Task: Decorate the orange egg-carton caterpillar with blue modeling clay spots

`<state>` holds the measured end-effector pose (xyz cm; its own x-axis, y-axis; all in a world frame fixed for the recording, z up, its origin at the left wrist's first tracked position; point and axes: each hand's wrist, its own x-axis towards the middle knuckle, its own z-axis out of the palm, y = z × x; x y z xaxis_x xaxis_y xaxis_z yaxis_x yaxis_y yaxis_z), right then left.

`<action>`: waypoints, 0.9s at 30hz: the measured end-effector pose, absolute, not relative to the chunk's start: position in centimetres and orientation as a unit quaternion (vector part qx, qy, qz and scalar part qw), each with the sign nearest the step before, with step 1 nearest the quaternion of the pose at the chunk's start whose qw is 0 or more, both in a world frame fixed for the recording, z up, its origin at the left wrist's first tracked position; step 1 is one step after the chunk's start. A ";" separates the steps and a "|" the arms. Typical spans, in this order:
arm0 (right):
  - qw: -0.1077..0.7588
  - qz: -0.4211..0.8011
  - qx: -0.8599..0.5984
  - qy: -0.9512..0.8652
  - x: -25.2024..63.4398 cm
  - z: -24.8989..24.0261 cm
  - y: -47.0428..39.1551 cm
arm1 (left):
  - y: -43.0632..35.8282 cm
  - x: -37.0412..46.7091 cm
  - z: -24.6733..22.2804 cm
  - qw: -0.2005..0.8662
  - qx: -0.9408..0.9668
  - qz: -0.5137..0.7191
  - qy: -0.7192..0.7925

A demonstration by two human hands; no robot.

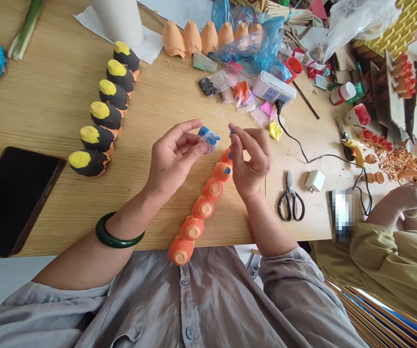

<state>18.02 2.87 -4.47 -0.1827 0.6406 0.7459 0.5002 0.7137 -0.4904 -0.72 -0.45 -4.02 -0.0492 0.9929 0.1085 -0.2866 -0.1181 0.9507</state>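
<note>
My left hand (177, 157) pinches a small clear bag of blue clay (210, 138) between thumb and fingertips. Close by on the right, my right hand (251, 157) is closed on a tiny bit of blue clay (231, 129) held at its fingertips. Beneath and between the hands runs a strip of orange cups (213, 189), from the table's near edge up to my right hand. Most of its cups show a pale round patch; one near the upper end has a blue dab (227, 170). My right hand hides part of the strip's far end.
Black cups with yellow tops (112, 93) and a dark tablet (16, 198) lie left. Beyond are plain cups (193, 36), a blue bag (255, 48) and a power strip (273, 88). Scissors (291, 199) and a white charger (315, 181) lie right, near another person's hand (398, 200).
</note>
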 end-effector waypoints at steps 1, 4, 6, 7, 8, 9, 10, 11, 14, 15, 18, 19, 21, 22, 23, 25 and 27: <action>0.512 0.074 -0.365 -0.774 18.1 -4.7 2.9 | -0.5 -0.7 -4.1 0.526 0.446 0.605 0.399; 0.508 0.102 -0.351 -0.780 18.2 -5.4 3.1 | -0.4 -0.6 -4.3 0.526 0.444 0.606 0.399; 0.518 0.123 -0.387 -0.753 18.3 -5.7 3.2 | -0.3 -0.6 -4.6 0.527 0.444 0.604 0.400; 0.520 0.132 -0.402 -0.742 18.3 -5.8 3.2 | -0.3 -0.7 -4.7 0.526 0.447 0.604 0.398; 0.520 0.138 -0.409 -0.737 18.3 -5.8 3.2 | -0.2 -0.7 -4.8 0.524 0.450 0.605 0.395; 0.517 0.142 -0.404 -0.741 18.3 -5.7 3.1 | -0.1 -0.8 -5.0 0.521 0.455 0.607 0.391; 0.510 0.145 -0.396 -0.749 18.3 -5.6 3.1 | -0.1 -0.9 -5.1 0.517 0.460 0.610 0.386; 0.506 0.147 -0.388 -0.756 18.3 -5.5 3.1 | 0.0 -0.9 -5.2 0.512 0.465 0.612 0.382; 0.523 0.153 -0.406 -0.734 18.3 -5.2 3.0 | -0.1 -1.0 -5.0 0.496 0.483 0.610 0.385; 0.528 0.157 -0.422 -0.720 18.3 -5.1 3.1 | -0.2 -0.9 -4.8 0.490 0.488 0.609 0.387; 0.512 0.159 -0.428 -0.727 18.2 -5.4 3.2 | -0.5 -0.7 -3.9 0.477 0.494 0.605 0.402; 0.507 0.155 -0.414 -0.740 18.1 -5.5 3.2 | -0.6 -0.7 -3.7 0.474 0.493 0.603 0.410; 0.513 0.151 -0.394 -0.748 18.1 -5.7 3.2 | -0.8 -0.5 -3.3 0.471 0.491 0.600 0.422; 0.523 0.153 -0.405 -0.734 18.1 -5.8 3.2 | -0.8 -0.5 -3.3 0.467 0.491 0.601 0.423; 0.535 0.155 -0.421 -0.716 18.2 -5.7 3.2 | -0.8 -0.5 -3.3 0.464 0.492 0.604 0.422; 0.528 0.159 -0.450 -0.702 18.3 -5.6 3.3 | -0.8 -0.4 -3.4 0.455 0.500 0.609 0.415; 0.493 0.160 -0.446 -0.729 18.5 -5.5 3.3 | -0.8 -0.4 -3.5 0.449 0.510 0.604 0.418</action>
<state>18.46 3.34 -5.54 -0.1153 0.8086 0.5770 0.4933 0.5508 -0.6733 -0.37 -0.85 -3.52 -0.0774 0.9674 0.2412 -0.1156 -0.2490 0.9616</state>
